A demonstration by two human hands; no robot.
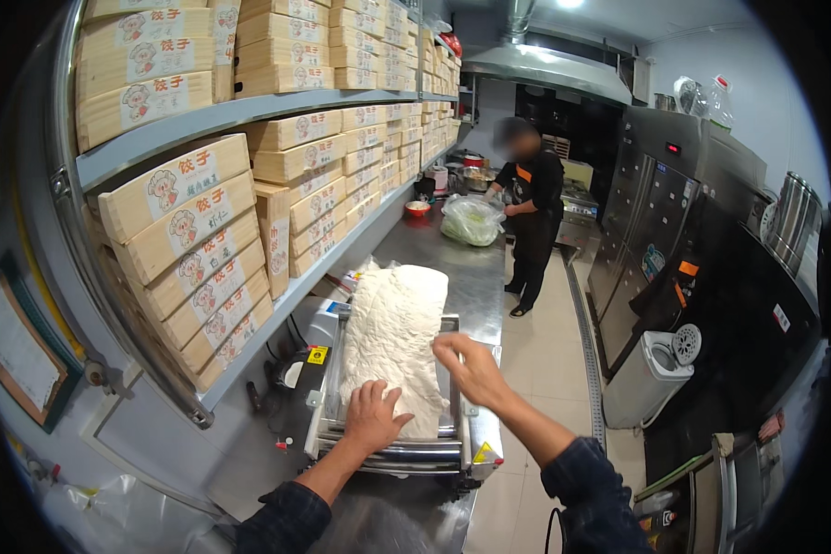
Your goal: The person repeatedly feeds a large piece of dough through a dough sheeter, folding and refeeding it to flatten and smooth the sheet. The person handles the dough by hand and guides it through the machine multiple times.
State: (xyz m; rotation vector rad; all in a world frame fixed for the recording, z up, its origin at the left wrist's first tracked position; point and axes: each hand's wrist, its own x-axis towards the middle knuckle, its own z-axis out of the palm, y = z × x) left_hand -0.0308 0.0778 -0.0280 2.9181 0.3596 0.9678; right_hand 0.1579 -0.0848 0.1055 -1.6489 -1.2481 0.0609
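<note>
A thick, long sheet of pale dough (395, 325) lies over a metal dough sheeter (415, 457), its near end down by the rollers. My left hand (376, 417) rests palm down on the near left part of the dough, fingers spread a little. At the dough's right edge is my right hand (472, 370), with its fingers curled and the fingertips against or just beside the edge. Whether they pinch any dough cannot be made out.
Steel shelving (249, 97) with stacked wooden boxes (187, 228) runs along the left. Farther down the steel counter (415, 249), a co-worker (533, 201) stands by a plastic bag of greens (472, 220). A refrigerator (654, 215) and a white bin (647, 381) stand to the right.
</note>
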